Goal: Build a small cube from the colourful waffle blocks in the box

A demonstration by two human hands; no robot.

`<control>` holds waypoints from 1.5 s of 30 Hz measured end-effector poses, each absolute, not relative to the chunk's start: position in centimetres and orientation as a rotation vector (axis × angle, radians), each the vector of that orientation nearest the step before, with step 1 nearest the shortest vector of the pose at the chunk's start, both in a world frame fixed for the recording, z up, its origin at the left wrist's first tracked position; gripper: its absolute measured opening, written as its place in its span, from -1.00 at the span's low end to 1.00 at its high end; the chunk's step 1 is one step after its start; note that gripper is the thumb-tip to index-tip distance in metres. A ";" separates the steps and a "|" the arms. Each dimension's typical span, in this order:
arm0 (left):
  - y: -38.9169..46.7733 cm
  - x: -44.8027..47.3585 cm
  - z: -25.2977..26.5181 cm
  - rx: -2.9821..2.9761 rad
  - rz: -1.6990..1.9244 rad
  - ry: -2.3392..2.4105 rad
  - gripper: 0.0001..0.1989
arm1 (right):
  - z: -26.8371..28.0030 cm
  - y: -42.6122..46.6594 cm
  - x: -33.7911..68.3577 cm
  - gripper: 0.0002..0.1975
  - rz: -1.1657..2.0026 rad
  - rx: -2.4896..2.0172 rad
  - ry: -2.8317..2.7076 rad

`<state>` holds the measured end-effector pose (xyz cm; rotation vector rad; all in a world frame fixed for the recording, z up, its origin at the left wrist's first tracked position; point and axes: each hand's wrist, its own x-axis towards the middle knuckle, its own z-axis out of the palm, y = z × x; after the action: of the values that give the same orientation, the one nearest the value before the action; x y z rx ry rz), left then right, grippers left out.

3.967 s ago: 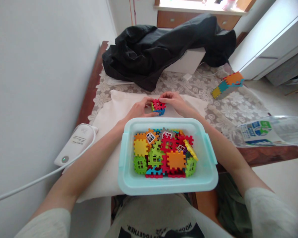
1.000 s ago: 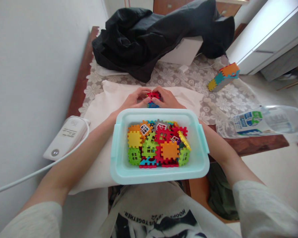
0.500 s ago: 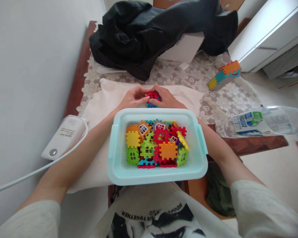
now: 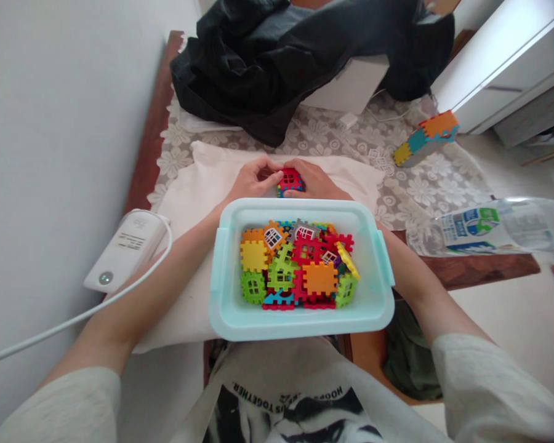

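Behind the bin, both hands close around a small block of interlocking building tiles point(image 4: 290, 178), its top a red window tile with blue edges below. My left hand point(image 4: 257, 177) grips its left side, the thumb pressed on the red tile. My right hand point(image 4: 317, 179) wraps the right side, and its thumb lies along the near edge. Fingers hide much of the block. Between my forearms stands a light-blue plastic bin point(image 4: 219, 271) holding several loose tiles in green, red, orange and yellow, such as an orange tile point(image 4: 320, 279).
A taller tile structure point(image 4: 425, 138) stands at the back right. A clear plastic bottle point(image 4: 489, 227) lies at the right edge. On the left is a white device point(image 4: 127, 249) with a cable. Black cloth point(image 4: 258, 67) and a white box point(image 4: 351, 86) occupy the back.
The view has shifted slightly, moving everything a little to the right. My right thumb has slid off the red tile to the block's near edge, showing more of the top.
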<state>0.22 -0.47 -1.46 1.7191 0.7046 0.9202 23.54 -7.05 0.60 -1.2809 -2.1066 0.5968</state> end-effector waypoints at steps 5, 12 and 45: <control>-0.6 0.3 -1.6 1.749 0.942 0.739 -0.37 | 0.4 -7.2 23.7 -0.19 0.548 -1.247 -2.140; 0.0 0.2 -1.4 1.777 0.920 0.769 -0.43 | 0.5 -7.4 23.7 -0.08 0.463 -1.164 -2.240; -1.4 -0.3 -1.7 1.582 0.972 0.614 -0.12 | -1.4 -5.9 23.8 -0.22 0.527 -1.108 -2.012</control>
<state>-0.27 -1.44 -1.74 1.5823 0.6141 0.9720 23.82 -5.85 -1.40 -1.1079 -2.0115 0.5274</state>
